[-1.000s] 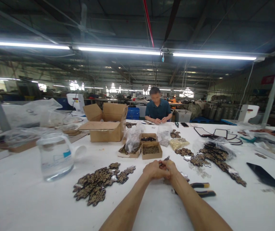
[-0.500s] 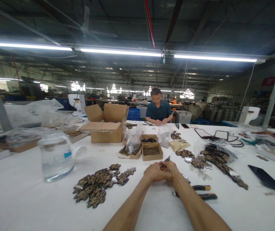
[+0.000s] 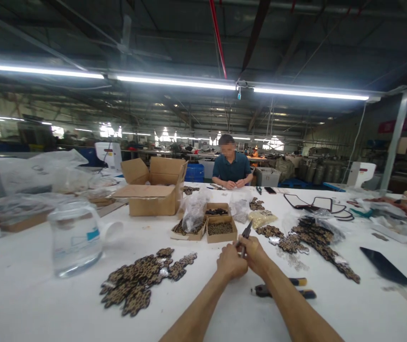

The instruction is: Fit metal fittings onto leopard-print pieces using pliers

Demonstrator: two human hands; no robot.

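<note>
Close together above the white table, my two hands meet in the middle of the view. My right hand [image 3: 255,254] is closed around a dark pointed hand tool [image 3: 247,231] that looks like small pliers, its tip aimed up and away from me. Touching it, my left hand [image 3: 231,262] has its fingers curled in, and whatever they hold is hidden. Just beyond is a small box of brass-coloured studs [image 3: 221,228]. Leopard-print patches [image 3: 135,278] lie heaped to the left. Near my right forearm, larger pliers [image 3: 263,290] with black and yellow handles rest on the table.
A clear water jug [image 3: 75,242] stands at the left. Behind the studs are an open cardboard box [image 3: 152,202] and plastic bags [image 3: 193,211]. More leopard-print patches [image 3: 313,235] and a dark flat tablet-like slab [image 3: 384,266] lie right. A co-worker [image 3: 232,166] sits opposite.
The pointed tool has risen and shows more of its length above my hands. My left hand has shifted slightly down beside my right. The whole view has swung a little.
</note>
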